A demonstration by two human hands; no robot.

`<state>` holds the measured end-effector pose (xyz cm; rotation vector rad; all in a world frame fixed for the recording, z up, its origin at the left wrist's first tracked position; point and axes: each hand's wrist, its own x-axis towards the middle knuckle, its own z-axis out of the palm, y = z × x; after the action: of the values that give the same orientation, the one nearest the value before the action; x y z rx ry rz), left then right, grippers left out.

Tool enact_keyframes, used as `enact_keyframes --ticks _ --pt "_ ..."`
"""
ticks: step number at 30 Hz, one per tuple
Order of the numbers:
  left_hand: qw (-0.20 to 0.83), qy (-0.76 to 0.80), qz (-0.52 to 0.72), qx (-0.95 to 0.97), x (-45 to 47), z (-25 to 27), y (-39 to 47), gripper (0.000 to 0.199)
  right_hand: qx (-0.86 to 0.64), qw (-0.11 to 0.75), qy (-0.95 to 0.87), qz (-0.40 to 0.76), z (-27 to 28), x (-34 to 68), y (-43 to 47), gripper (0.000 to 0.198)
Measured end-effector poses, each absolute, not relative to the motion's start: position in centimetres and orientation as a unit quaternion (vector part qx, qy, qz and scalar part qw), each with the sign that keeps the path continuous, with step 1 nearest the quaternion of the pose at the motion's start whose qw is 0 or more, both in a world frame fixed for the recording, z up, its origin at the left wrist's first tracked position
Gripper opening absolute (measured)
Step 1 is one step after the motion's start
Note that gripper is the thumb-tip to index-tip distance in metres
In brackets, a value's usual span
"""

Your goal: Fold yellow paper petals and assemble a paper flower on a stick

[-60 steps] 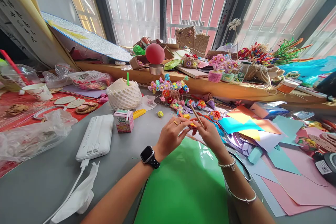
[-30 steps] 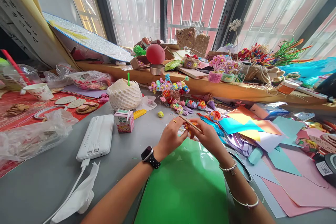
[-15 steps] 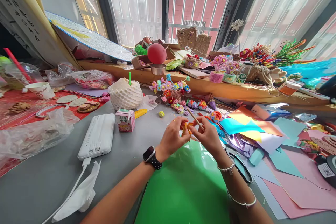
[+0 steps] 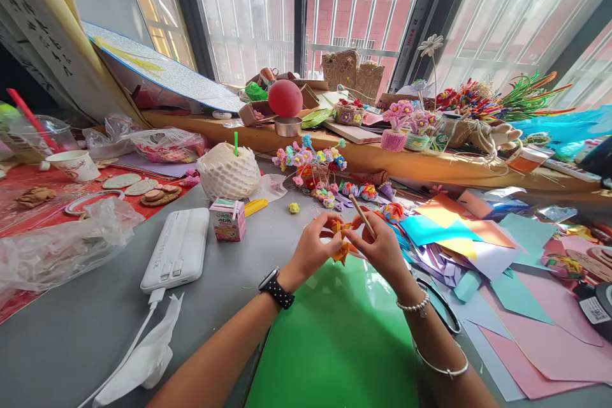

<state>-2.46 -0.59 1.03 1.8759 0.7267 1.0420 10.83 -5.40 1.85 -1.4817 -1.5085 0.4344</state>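
A white power bank [image 4: 174, 248] and a pink drink carton [image 4: 227, 220] sit on the gray surface [image 4: 229, 277], in front of us onlookers, as a person's left hand [image 4: 310, 252] pinches a folded orange paper piece [image 4: 341, 255] in narrowed fingers above a glossy green mat [image 4: 335, 344]. The right hand [image 4: 382, 245] grips a tilted wooden stick [image 4: 362, 217] beside the piece; overlapping colored paper sheets [image 4: 549, 331] lie farther right.
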Motion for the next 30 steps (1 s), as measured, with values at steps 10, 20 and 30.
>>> enact_keyframes --ticks 10,20,30 --pt "0.533 0.270 0.329 0.731 -2.8 1.0 0.4 0.017 -0.598 0.441 -0.631 0.222 1.7 11.3 -5.3 0.019" --pt "0.535 0.271 0.250 0.760 -3.4 1.2 0.9 0.015 -0.586 0.393 -0.654 0.274 1.3 11.9 -5.2 0.017" --pt "0.538 0.295 0.216 0.760 -3.2 0.9 0.8 0.015 -0.562 0.368 -0.672 0.312 1.1 12.6 -5.1 0.024"
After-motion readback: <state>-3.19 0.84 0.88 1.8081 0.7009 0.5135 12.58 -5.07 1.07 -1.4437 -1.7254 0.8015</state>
